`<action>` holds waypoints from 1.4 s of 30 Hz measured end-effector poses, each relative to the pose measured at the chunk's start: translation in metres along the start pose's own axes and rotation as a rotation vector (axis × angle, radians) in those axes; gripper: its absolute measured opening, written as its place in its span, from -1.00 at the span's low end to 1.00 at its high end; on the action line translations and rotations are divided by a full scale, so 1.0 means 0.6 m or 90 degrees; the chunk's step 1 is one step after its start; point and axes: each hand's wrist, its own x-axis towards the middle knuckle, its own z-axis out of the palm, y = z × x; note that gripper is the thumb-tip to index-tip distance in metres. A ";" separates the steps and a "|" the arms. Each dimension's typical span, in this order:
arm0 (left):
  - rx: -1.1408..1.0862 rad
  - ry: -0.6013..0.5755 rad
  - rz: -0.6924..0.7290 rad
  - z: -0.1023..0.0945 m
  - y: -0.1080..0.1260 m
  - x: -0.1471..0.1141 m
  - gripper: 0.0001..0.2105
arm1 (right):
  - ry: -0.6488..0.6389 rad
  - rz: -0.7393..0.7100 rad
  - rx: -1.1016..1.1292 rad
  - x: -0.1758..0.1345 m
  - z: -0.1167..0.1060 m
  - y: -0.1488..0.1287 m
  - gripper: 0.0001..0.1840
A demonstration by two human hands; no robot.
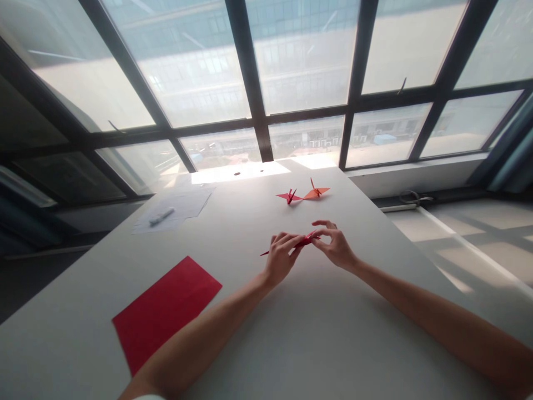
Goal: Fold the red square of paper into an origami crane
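A folded piece of red paper (307, 239) is held between both hands over the white table, and one thin point of it sticks out to the left. My left hand (283, 253) is closed on its left part, fingers laid over the top. My right hand (333, 245) pinches the right end between thumb and index finger, the other fingers raised. Just beyond the hands stand a red paper crane (290, 196) and an orange paper crane (317, 192), their wings close together. The middle of the held paper is partly hidden by fingers.
Red paper sheet (166, 311) lies at the left, partly under my left forearm. White sheets (179, 205) with a grey-white object (162, 216) on them rest at the far left of the white table (333, 344). Dark-framed windows (300, 55) stand behind; a cable loop (412, 197) is at right.
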 end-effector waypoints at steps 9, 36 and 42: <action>-0.012 0.005 0.006 0.004 -0.007 0.000 -0.83 | 0.026 0.126 0.060 -0.004 0.008 0.004 -0.91; -0.187 0.013 -0.025 -0.011 0.016 0.003 -0.87 | -0.066 -0.121 0.075 0.006 -0.019 -0.019 -0.86; -0.229 0.011 -0.022 -0.010 0.012 0.002 -0.89 | -0.049 -0.132 0.069 0.001 -0.019 -0.022 -0.85</action>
